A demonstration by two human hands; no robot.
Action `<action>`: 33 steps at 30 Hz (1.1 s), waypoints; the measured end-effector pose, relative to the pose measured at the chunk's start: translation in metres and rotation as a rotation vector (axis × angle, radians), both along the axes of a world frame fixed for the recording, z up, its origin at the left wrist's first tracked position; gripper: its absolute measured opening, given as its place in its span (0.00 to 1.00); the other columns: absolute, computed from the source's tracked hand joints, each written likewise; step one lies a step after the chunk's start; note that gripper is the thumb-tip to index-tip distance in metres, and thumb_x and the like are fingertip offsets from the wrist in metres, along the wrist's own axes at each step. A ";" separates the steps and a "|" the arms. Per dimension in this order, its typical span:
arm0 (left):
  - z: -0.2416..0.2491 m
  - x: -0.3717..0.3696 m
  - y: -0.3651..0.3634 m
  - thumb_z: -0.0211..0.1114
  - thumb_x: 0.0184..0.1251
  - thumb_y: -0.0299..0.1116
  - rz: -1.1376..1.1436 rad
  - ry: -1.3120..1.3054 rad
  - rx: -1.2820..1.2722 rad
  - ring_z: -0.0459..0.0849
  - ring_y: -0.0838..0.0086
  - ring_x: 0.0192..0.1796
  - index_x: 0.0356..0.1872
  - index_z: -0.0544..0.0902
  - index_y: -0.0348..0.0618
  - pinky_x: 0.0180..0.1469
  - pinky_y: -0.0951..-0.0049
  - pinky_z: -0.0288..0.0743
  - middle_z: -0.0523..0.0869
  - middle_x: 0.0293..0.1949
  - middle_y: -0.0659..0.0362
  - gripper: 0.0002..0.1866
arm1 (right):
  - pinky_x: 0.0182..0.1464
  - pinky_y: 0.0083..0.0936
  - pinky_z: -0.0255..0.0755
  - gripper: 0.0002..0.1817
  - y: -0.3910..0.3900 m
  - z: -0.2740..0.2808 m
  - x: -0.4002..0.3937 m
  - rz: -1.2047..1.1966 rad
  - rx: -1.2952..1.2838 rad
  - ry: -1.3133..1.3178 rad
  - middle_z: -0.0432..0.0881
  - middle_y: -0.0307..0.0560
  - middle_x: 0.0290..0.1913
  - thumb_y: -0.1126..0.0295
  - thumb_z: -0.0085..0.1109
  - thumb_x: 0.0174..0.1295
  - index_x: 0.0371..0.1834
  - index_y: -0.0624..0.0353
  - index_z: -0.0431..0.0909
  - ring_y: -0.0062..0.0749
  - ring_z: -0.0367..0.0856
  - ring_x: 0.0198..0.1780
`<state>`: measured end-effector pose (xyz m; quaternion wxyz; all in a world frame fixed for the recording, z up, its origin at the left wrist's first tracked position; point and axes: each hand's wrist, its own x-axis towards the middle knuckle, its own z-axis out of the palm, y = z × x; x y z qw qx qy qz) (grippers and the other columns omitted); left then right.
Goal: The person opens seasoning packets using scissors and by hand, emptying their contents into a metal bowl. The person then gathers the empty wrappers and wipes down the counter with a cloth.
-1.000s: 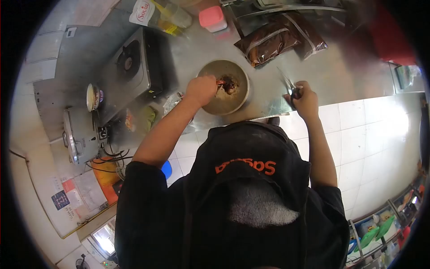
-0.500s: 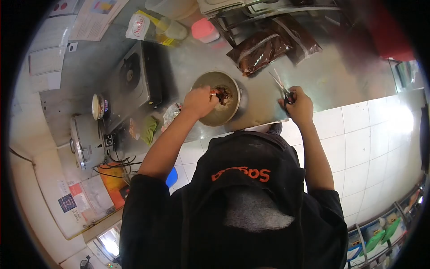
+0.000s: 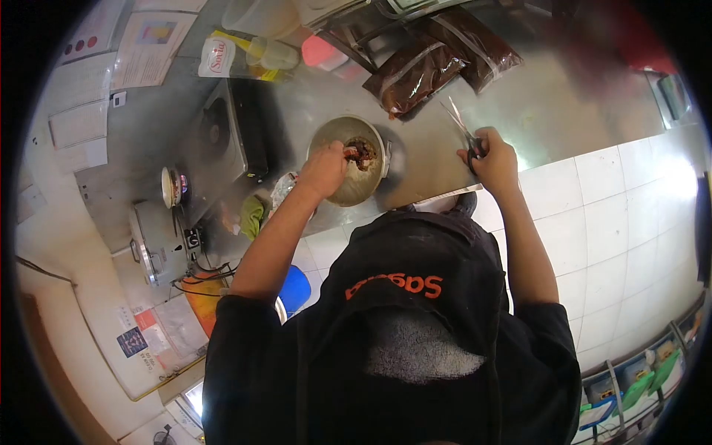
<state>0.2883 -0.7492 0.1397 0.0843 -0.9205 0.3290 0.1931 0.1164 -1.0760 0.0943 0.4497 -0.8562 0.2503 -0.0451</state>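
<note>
My left hand (image 3: 324, 170) is closed over the metal pot (image 3: 340, 194), its fingers pinching a small reddish packet (image 3: 349, 152), mostly hidden by the fingers. Dark brown sauce (image 3: 363, 156) lies in the pot beside a pale layer. To the right, above the counter's front edge, my right hand (image 3: 493, 162) is wrapped round the handles of a pair of scissors (image 3: 460, 123). The blades are slightly apart and point away from me, with nothing visible between them. Just beyond them lie two sealed bags of dark brown sauce (image 3: 417, 74).
Left of the pot are a black-sided stove (image 3: 237, 133), a green cloth (image 3: 252, 216) and a crumpled clear plastic bag (image 3: 283, 190). A Sovia pack (image 3: 216, 58) and a pink-lidded container (image 3: 322, 53) stand at the back. The steel counter (image 3: 437, 167) ends just before me.
The view has shifted slightly. My left hand still holds the packet over the pot, and my right hand keeps the scissors in nearly the same place.
</note>
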 end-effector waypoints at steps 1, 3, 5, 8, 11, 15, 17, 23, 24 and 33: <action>0.005 -0.002 -0.005 0.49 0.74 0.35 0.023 0.026 0.018 0.81 0.47 0.47 0.50 0.83 0.45 0.50 0.48 0.73 0.82 0.43 0.43 0.15 | 0.35 0.35 0.76 0.29 -0.001 0.000 -0.001 -0.002 0.004 0.003 0.83 0.45 0.28 0.56 0.79 0.48 0.49 0.57 0.76 0.41 0.84 0.32; 0.026 -0.011 -0.023 0.51 0.71 0.35 0.053 0.021 0.007 0.83 0.45 0.44 0.46 0.80 0.41 0.49 0.47 0.75 0.83 0.39 0.42 0.12 | 0.34 0.34 0.76 0.29 -0.002 0.000 -0.001 0.001 0.024 -0.013 0.83 0.44 0.27 0.56 0.79 0.47 0.49 0.57 0.76 0.40 0.84 0.30; 0.033 -0.015 -0.029 0.54 0.69 0.35 0.082 0.016 -0.002 0.85 0.44 0.41 0.42 0.76 0.36 0.48 0.46 0.76 0.85 0.34 0.40 0.11 | 0.33 0.32 0.74 0.29 -0.003 -0.001 -0.001 -0.022 0.039 -0.046 0.80 0.44 0.25 0.58 0.80 0.47 0.48 0.58 0.77 0.37 0.80 0.28; 0.031 -0.017 -0.029 0.52 0.70 0.37 0.077 -0.027 0.004 0.85 0.45 0.40 0.39 0.79 0.38 0.46 0.46 0.77 0.86 0.34 0.41 0.13 | 0.33 0.30 0.73 0.28 -0.005 -0.005 -0.003 -0.044 0.082 -0.079 0.78 0.43 0.23 0.61 0.81 0.47 0.48 0.59 0.77 0.33 0.76 0.26; 0.031 -0.014 -0.030 0.49 0.72 0.40 0.085 -0.071 0.081 0.85 0.46 0.38 0.38 0.81 0.40 0.44 0.47 0.78 0.86 0.33 0.42 0.16 | 0.32 0.30 0.73 0.28 -0.009 -0.003 -0.002 -0.036 0.128 -0.070 0.80 0.44 0.23 0.60 0.80 0.48 0.49 0.60 0.77 0.33 0.78 0.26; 0.026 -0.010 -0.026 0.47 0.74 0.42 0.090 -0.087 0.072 0.86 0.46 0.39 0.39 0.83 0.42 0.45 0.48 0.78 0.87 0.34 0.43 0.18 | 0.32 0.30 0.74 0.29 -0.011 -0.005 -0.002 -0.034 0.170 -0.086 0.82 0.45 0.24 0.59 0.79 0.48 0.49 0.60 0.76 0.34 0.81 0.26; 0.024 -0.009 -0.027 0.47 0.74 0.43 0.100 -0.085 0.084 0.85 0.46 0.40 0.41 0.85 0.44 0.46 0.47 0.77 0.87 0.34 0.44 0.19 | 0.32 0.30 0.74 0.29 -0.011 -0.001 -0.003 -0.033 0.158 -0.065 0.82 0.45 0.25 0.59 0.79 0.48 0.49 0.60 0.76 0.34 0.81 0.26; 0.032 -0.014 -0.039 0.47 0.76 0.45 0.107 -0.089 0.119 0.86 0.47 0.38 0.35 0.83 0.42 0.43 0.48 0.78 0.87 0.33 0.44 0.21 | 0.33 0.31 0.74 0.29 -0.012 -0.004 -0.002 -0.026 0.152 -0.055 0.83 0.45 0.25 0.59 0.79 0.48 0.49 0.60 0.76 0.34 0.82 0.27; 0.031 -0.014 -0.038 0.46 0.76 0.46 0.090 -0.105 0.102 0.86 0.47 0.38 0.34 0.84 0.42 0.43 0.48 0.79 0.86 0.32 0.44 0.22 | 0.33 0.31 0.74 0.29 -0.012 -0.005 -0.002 -0.026 0.157 -0.057 0.82 0.45 0.24 0.59 0.79 0.48 0.49 0.60 0.76 0.35 0.82 0.27; 0.021 -0.009 -0.035 0.47 0.76 0.46 0.056 -0.132 0.017 0.85 0.46 0.35 0.32 0.85 0.41 0.41 0.47 0.78 0.86 0.30 0.43 0.23 | 0.32 0.32 0.74 0.27 -0.012 -0.006 -0.002 -0.015 0.128 -0.079 0.82 0.46 0.25 0.60 0.79 0.48 0.48 0.59 0.76 0.36 0.82 0.26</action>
